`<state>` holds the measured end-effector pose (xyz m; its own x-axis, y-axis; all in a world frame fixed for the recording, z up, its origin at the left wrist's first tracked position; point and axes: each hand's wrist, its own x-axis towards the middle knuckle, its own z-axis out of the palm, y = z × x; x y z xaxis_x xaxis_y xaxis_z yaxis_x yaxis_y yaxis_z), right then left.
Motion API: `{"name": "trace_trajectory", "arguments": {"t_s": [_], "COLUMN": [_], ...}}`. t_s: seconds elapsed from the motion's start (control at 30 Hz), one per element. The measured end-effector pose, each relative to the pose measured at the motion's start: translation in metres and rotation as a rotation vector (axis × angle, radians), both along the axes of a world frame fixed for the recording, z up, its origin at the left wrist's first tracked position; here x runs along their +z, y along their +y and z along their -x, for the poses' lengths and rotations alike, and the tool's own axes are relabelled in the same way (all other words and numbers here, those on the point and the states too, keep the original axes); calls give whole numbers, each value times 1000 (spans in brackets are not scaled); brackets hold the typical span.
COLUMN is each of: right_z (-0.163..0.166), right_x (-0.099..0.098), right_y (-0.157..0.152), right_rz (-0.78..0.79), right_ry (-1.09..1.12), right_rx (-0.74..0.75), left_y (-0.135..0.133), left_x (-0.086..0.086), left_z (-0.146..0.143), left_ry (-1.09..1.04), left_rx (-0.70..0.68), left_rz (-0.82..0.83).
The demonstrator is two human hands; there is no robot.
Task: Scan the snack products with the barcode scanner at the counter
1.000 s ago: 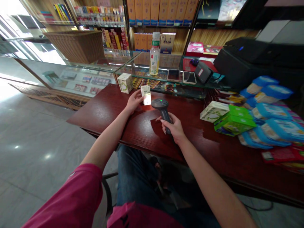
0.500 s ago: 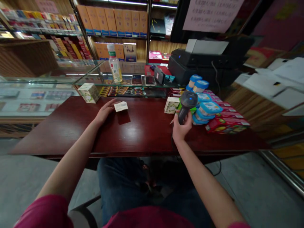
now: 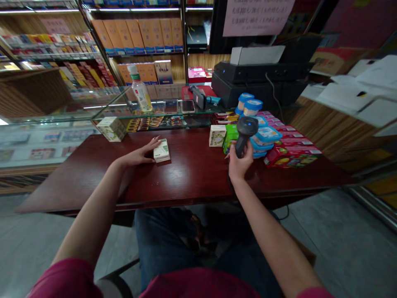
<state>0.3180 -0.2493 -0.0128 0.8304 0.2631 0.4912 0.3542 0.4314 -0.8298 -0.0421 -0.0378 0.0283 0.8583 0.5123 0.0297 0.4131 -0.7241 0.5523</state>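
Note:
My right hand (image 3: 241,163) is wrapped around the handle of a dark grey barcode scanner (image 3: 247,126), held upright above the counter with its head facing away and a blue light on it. On the dark red wooden counter (image 3: 186,178), a small white box (image 3: 161,152) with green print lies flat. My left hand (image 3: 139,156) grips it from its left side, thumb at the near left corner and fingertips along the far edge. Behind the scanner stand another white box (image 3: 217,135), a green pack (image 3: 230,136) and blue-lidded tubs (image 3: 266,135).
A larger white box (image 3: 111,129) sits at the counter's back left. On the glass case behind stand a drink bottle (image 3: 142,93) and a phone (image 3: 187,106). Red boxes (image 3: 293,154) line the right side. A black machine (image 3: 260,74) rises at the back right.
The small white box has gone from a raised or tilted position to lying flat, slightly nearer me. My left hand has moved right and closed on it. The scanner stays in my right hand.

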Motion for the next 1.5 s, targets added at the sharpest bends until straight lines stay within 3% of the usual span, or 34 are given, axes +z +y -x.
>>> {"name": "trace_trajectory", "arguments": {"t_s": [0.1,0.23,0.33,0.43,0.6,0.8,1.03,1.13,1.27,1.43,1.5], "right_z": [0,-4,-7,-8,-3,-3,-13,-12,-8,-6,-5], "right_x": [-3,-9,-12,-12,-6,-3,-9,-9,-7,-8,-8], "right_y": [2,2,1,2,0,-3,0,0,0,-1,-2], "right_rz": [20,66,107,122,128,141,144,140,107,82,86], "right_ry": [-19,-50,-56,-62,-74,-65,21,24,13,-8,-28], "right_rx": [9,12,22,16,-12,-86,-94,-110,-111,-83,-81], "left_y": [-7,-15,-21,-31,-49,-42,-52,-56,-61,-82,-89], "left_x": [-8,-27,-30,-24,-10,-3,9,15,19,9,0], "left_z": [-10,-28,-37,-49,-90,-156,-216,-220,-215,-211,-204], "left_ry": [-16,-192,-254,-324,-419,-289,-196,-154,-175,-321,-387], "left_rx": [20,148,212,217,205,416,415,403,261,356,309], "left_rz": [-49,-161,-224,-195,53,-53,132,203,319,207,227]}}
